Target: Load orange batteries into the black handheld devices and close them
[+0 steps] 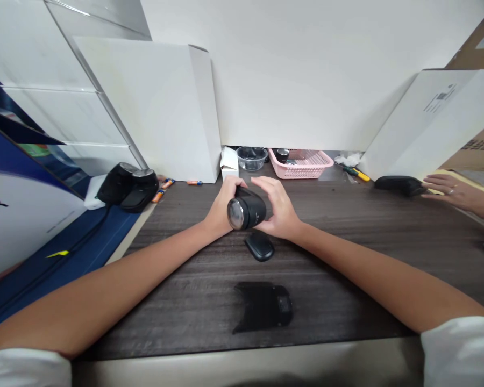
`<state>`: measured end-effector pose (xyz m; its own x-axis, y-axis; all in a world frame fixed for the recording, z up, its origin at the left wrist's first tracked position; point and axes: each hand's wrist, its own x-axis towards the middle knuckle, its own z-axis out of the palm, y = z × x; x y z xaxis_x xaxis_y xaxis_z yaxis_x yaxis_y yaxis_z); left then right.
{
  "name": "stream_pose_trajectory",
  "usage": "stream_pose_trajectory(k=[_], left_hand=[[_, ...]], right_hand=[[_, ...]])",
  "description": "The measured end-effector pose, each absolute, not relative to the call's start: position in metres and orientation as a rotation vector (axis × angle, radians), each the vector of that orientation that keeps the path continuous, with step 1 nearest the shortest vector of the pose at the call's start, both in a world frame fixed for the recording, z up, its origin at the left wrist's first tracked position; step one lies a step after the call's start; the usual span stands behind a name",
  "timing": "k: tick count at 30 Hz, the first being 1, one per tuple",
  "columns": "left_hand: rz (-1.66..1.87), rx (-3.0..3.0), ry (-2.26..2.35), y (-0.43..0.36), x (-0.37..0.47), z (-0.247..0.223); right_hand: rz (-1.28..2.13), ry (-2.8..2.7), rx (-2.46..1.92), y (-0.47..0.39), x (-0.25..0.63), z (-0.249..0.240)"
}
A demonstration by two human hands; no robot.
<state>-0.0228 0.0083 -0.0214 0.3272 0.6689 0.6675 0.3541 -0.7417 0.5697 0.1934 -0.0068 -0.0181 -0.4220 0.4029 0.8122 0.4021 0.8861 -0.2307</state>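
Observation:
A black cylindrical device with a clear, rounded end is held above the table, that end tilted towards me. My left hand wraps its left side, with some fingers hidden behind it. Around the right side curls my right hand, its thumb side against the lower part and its upper fingers arched with a gap. Just below lies a small black oval piece. Closer to the table's front edge rests a curved black cover with a small printed label.
On the dark wooden table are a pink basket, a clear round tub and orange batteries. Black devices stand left. At right, another person's hand touches a black object. White boxes stand behind.

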Motion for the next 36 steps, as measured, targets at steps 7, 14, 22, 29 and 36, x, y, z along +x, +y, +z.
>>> stream_pose_trajectory(k=[7, 14, 22, 29, 36], left_hand=[[1.474, 2.587, 0.921, 0.003, -0.026, -0.012], [1.527, 2.784, 0.886, -0.002, -0.031, -0.01], [1.252, 2.671, 0.95, 0.0, -0.022, -0.001], [1.033, 2.281, 0.971, 0.0, -0.013, -0.009], [1.073, 2.162, 0.935, 0.005, -0.014, -0.019]], right_hand=[[-0.08, -2.174, -0.502, -0.008, 0.197, -0.025], [-0.1, -2.203, -0.488, -0.008, 0.198, -0.027], [-0.088, -2.105, -0.498, -0.01, 0.198, -0.024], [0.44, -1.757, -0.724, 0.004, 0.191, -0.037], [1.083, -1.413, -0.884, 0.032, 0.194, -0.04]])
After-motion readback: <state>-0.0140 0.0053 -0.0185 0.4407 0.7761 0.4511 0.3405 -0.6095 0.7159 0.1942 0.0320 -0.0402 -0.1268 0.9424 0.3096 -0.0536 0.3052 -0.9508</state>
